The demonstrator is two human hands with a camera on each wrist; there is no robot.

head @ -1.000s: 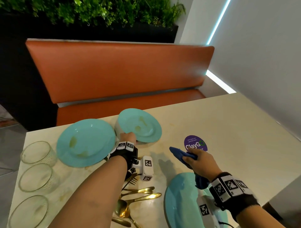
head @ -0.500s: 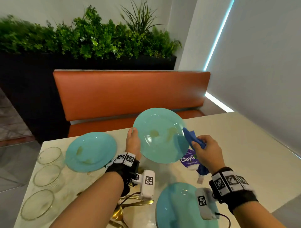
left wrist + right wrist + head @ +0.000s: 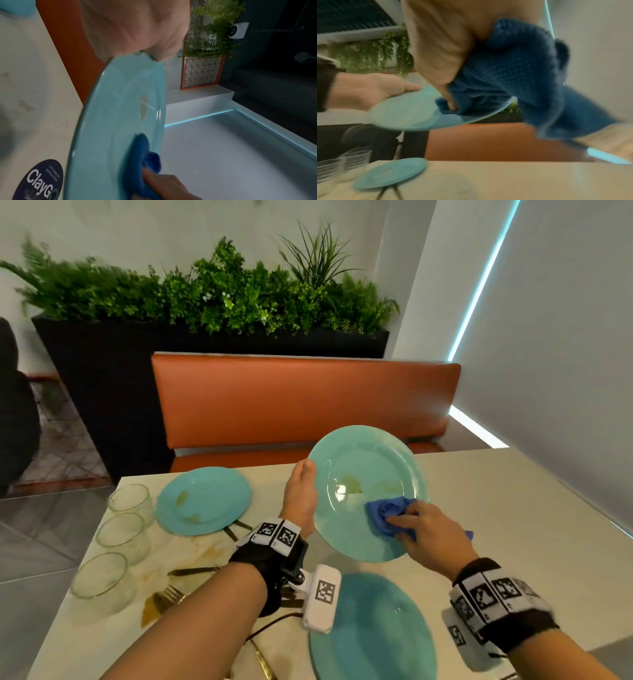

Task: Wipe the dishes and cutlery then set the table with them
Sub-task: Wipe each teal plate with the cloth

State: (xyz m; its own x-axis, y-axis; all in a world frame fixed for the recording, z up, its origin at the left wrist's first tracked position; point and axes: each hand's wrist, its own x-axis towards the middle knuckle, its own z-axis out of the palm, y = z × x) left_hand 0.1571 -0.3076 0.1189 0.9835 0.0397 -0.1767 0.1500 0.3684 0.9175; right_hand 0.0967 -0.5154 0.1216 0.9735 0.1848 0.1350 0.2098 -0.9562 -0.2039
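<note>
Head view showed the left hand (image 3: 301,494) gripping the tilted teal plate (image 3: 366,474) (stained near its middle) by its rim above the table (image 3: 513,508), while the right hand (image 3: 431,537) pressed a bunched blue cloth (image 3: 387,513) against it.

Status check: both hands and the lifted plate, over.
Left hand grips lifted plate by its rim. Right hand presses blue cloth on plate face; stains remain. Nothing in the way.

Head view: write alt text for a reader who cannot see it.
A person's left hand holds a tilted turquoise plate by its rim above a pale table while the right hand presses a blue cloth onto its stained face. Two more turquoise plates, three glasses and gold cutlery lie on the table.
</note>
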